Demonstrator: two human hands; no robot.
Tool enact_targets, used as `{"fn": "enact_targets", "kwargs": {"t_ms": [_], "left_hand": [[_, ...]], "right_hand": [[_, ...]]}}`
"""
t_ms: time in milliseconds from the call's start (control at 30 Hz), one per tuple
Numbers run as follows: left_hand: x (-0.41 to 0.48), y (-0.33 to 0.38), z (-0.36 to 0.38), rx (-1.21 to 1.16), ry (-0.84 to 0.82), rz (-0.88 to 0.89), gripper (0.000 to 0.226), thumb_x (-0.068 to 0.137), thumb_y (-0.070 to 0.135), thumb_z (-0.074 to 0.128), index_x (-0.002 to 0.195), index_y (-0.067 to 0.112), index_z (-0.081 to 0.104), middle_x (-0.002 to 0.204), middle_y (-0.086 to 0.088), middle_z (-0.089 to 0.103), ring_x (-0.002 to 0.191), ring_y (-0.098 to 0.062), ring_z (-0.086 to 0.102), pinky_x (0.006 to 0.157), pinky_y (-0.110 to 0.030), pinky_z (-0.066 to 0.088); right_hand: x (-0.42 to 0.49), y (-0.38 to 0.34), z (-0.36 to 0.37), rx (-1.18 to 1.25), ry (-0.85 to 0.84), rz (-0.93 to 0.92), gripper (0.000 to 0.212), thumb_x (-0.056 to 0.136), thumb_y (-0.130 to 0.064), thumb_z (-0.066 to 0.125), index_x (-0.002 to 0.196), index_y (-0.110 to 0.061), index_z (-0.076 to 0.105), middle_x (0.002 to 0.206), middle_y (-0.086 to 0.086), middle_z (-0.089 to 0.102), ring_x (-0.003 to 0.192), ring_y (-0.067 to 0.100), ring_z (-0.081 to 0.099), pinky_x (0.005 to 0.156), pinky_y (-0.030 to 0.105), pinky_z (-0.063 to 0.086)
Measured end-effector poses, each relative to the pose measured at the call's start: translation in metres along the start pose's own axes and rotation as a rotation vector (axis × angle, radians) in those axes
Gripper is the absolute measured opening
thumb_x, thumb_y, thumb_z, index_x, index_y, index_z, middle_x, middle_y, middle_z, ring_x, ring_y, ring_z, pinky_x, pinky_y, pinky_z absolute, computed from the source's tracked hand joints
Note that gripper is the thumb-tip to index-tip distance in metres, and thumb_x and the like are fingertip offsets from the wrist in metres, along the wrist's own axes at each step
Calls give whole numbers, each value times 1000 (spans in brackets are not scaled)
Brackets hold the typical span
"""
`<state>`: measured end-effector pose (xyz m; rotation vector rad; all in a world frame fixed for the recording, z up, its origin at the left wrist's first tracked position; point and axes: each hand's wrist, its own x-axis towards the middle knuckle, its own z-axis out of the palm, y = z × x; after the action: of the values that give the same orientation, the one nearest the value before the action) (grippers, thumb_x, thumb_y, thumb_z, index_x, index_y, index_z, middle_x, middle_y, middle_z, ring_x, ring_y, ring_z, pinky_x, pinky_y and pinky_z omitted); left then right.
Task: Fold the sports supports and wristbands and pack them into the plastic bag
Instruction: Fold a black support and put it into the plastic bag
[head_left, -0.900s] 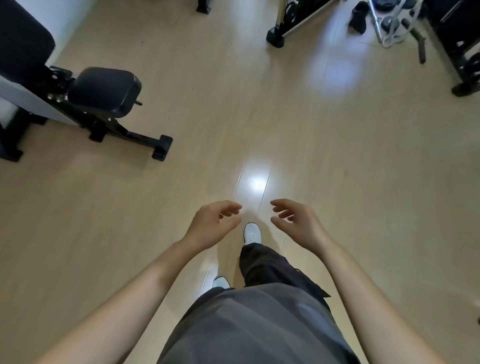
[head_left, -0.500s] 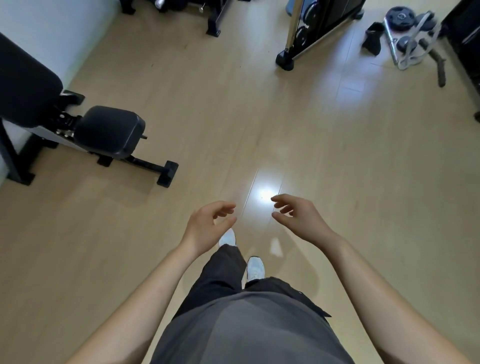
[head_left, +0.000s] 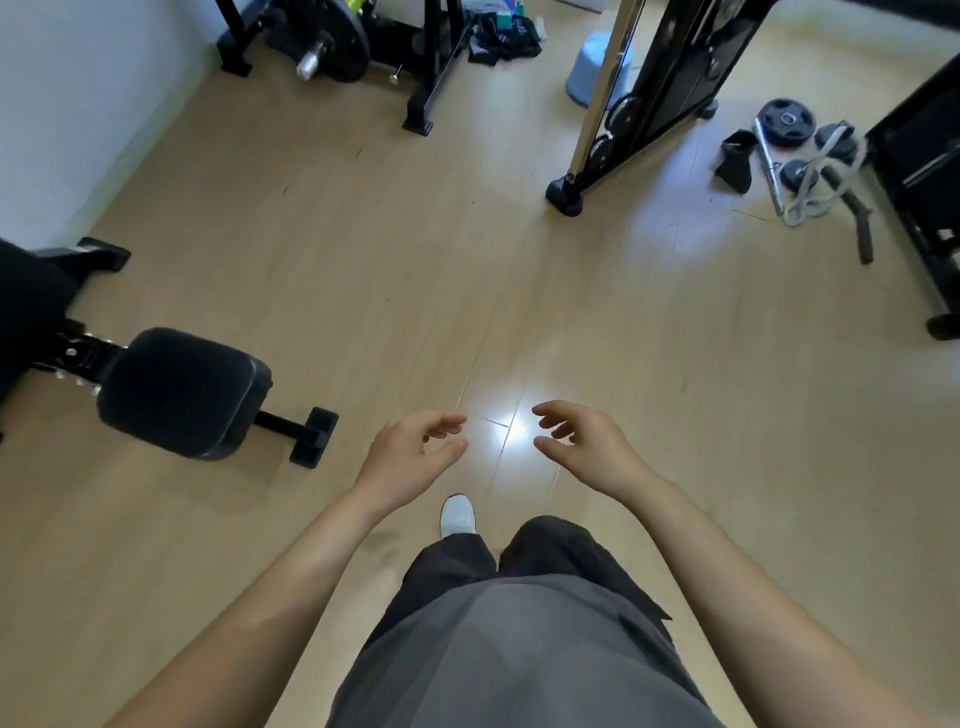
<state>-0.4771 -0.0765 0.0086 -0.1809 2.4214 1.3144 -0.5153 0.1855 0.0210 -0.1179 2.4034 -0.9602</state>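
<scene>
— Two hands, lower centre. We log left hand (head_left: 410, 457) and right hand (head_left: 592, 447) side by side, apart, over the floor (head_left: 363, 260).
— Agreed. On the left, fingers (head_left: 447, 422) loosely curled, thumb near them but pinching nothing. Right fingers (head_left: 550, 408) the same: slack curl, slightly spread, nothing held.
— Task items?
— We mark a dark fabric heap (head_left: 498, 39) at top centre, on the floor just right of a black rack (head_left: 421, 78). It's too small for us to tell supports from wristbands.
— Rest: we have a black bench (head_left: 176, 392) at left. Blue tub (head_left: 597, 67) is partly behind the chrome post (head_left: 602, 88), top right of centre.
— Upper right: we see a weight plate (head_left: 785, 120), bar (head_left: 769, 171), pale rope (head_left: 815, 202) and black strap (head_left: 735, 161) lying close together.
— One white shoe (head_left: 458, 514) just below the left hand, grey trousers (head_left: 519, 649) at bottom centre.
</scene>
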Motion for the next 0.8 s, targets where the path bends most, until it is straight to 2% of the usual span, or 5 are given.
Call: {"fn": "enact_targets", "kwargs": {"t_ms": [167,333,667,800], "left_hand": [[95,39,-36,49,-70,40,31,92,35,70,122,30,69,109,20,70,104,1,63,94,-27,51],[202,68,-56,96,-111,5,26,88,39,70,114,35,72,103,22,71,100,3,63,94,-32,52],[381,142,-113,74,-24,-64,36,82,49,66,114,33,72,104,20,71,102,1,63,95,-35,52],[450,154,-145,43,21,-73,27,87,36,73,113,30,74,103,17,73,98,0,66,93,-33,53]], "right_hand": [[74,-12,-44,48,8,46,37,91,-31,67,128,-30,60,108,-14,65,97,4,62,89,28,51],[170,-11,-86,63,-8,67,37,89,-28,68,125,-30,62,106,-12,65,94,7,62,89,28,51],[363,-37,-211,-55,-109,-23,39,92,-33,64,130,-27,58,110,-12,62,97,11,60,90,32,49],[434,-57,-249,-67,-106,-34,38,92,-32,64,129,-25,59,108,-9,63,96,13,61,88,33,51]]}}
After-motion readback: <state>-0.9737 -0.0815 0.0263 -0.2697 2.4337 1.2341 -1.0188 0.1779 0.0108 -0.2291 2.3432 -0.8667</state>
